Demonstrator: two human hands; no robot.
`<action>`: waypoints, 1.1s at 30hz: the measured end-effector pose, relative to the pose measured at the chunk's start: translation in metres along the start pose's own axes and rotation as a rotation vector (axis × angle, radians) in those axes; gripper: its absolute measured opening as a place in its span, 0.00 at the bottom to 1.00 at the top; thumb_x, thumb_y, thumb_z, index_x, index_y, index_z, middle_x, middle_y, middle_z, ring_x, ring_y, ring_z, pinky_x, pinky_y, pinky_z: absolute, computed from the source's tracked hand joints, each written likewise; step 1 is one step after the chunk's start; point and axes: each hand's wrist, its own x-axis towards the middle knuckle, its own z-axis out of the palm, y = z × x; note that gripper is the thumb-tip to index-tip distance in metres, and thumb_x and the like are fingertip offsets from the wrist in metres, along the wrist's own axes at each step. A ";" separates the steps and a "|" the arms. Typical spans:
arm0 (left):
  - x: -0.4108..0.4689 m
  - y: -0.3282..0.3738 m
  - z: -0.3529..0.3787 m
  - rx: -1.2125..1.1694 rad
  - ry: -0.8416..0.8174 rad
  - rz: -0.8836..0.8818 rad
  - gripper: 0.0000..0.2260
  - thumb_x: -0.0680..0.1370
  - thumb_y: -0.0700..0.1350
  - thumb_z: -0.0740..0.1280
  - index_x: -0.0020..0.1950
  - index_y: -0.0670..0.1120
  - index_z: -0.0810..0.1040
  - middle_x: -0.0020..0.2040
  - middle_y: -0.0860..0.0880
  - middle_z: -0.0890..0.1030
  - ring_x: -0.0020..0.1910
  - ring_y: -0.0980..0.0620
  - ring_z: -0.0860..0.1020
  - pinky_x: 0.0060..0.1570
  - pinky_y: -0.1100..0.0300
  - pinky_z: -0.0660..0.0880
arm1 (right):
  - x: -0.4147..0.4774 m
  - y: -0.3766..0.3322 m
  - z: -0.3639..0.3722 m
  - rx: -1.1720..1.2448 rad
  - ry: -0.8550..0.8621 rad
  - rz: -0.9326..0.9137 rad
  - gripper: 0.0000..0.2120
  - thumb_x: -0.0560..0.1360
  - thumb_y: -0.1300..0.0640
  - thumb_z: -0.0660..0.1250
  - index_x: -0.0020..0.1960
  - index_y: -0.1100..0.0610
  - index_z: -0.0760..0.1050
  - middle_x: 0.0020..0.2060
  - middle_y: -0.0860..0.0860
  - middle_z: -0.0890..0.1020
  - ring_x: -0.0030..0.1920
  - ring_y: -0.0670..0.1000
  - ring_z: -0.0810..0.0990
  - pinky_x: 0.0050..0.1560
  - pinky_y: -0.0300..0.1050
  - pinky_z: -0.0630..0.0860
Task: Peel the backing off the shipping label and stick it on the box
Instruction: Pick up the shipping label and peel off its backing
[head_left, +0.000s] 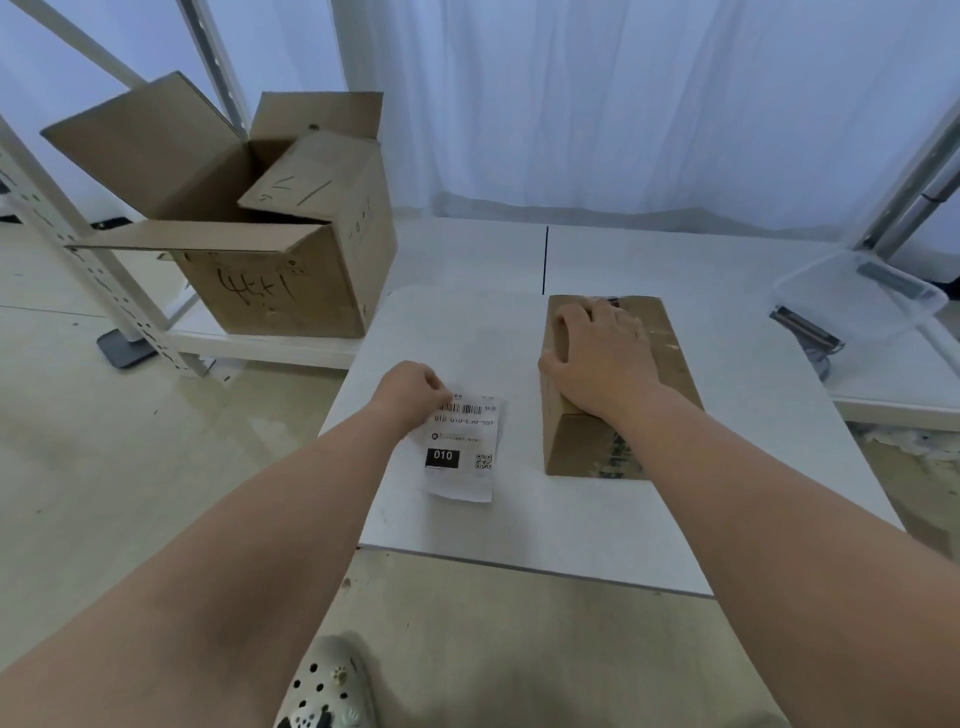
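A white shipping label (460, 447) with a barcode, a black "010" block and a QR code lies on the white table (467, 332). My left hand (410, 389) pinches the label's upper left corner with closed fingers. To the right stands a long brown cardboard box (582, 441), taped shut, its length running away from me. My right hand (597, 353) rests flat on the box's top, fingers spread, thumb over its left edge. The label's backing side is hidden.
A large open cardboard box (270, 244) with pen marks sits on a low shelf at the left, beside a white perforated rack post (78, 249). A clear plastic tub (862, 301) stands at the right. White curtains hang behind. A shoe (327, 686) shows below.
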 end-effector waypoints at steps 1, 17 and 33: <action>0.000 0.005 -0.002 -0.059 0.006 0.008 0.05 0.75 0.42 0.69 0.41 0.43 0.77 0.35 0.51 0.74 0.38 0.51 0.72 0.32 0.62 0.66 | 0.000 0.000 -0.001 0.006 -0.014 0.012 0.25 0.76 0.47 0.57 0.71 0.53 0.61 0.73 0.58 0.61 0.73 0.60 0.57 0.74 0.62 0.51; -0.091 0.135 -0.083 -0.355 0.226 0.470 0.09 0.80 0.46 0.62 0.43 0.45 0.78 0.33 0.52 0.77 0.31 0.57 0.73 0.33 0.68 0.72 | -0.036 -0.018 -0.086 0.976 0.158 0.013 0.23 0.79 0.44 0.58 0.70 0.53 0.64 0.66 0.50 0.71 0.63 0.49 0.71 0.58 0.43 0.69; -0.083 0.163 -0.024 -0.407 -0.216 0.405 0.09 0.80 0.45 0.63 0.45 0.42 0.78 0.41 0.46 0.82 0.38 0.52 0.80 0.42 0.63 0.80 | -0.055 0.043 -0.087 1.074 0.081 0.072 0.03 0.75 0.57 0.68 0.44 0.56 0.77 0.39 0.52 0.82 0.36 0.48 0.81 0.30 0.34 0.76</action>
